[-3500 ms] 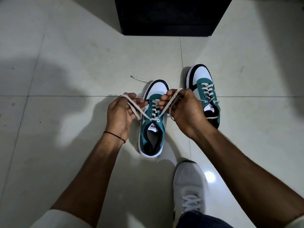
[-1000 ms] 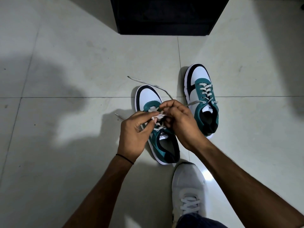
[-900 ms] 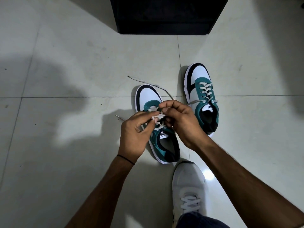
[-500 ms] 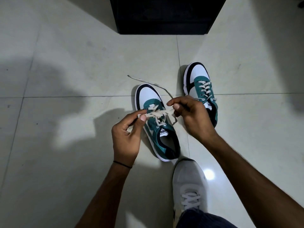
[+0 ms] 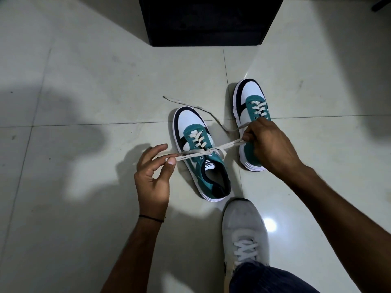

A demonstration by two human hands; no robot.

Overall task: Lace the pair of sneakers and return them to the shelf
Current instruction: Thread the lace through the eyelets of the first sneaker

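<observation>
The near sneaker (image 5: 201,154) sits on the glossy floor tiles (image 5: 84,92) between my hands — teal fabric, white toe, dark trim, a tongue label I can't read. Its flat cream lace (image 5: 203,152) runs taut both ways from the top eyelets. My left hand (image 5: 153,178) pinches one end between thumb and forefinger; my right hand (image 5: 268,144) is clenched on the other, over the second sneaker (image 5: 250,102).

Left hand (image 5: 152,176) pinching one lace (image 5: 191,154) end, right hand (image 5: 268,144) pinching the other, lace stretching across the near green sneaker (image 5: 201,153), second sneaker (image 5: 251,115) sitting beside it on the floor (image 5: 74,81)
</observation>
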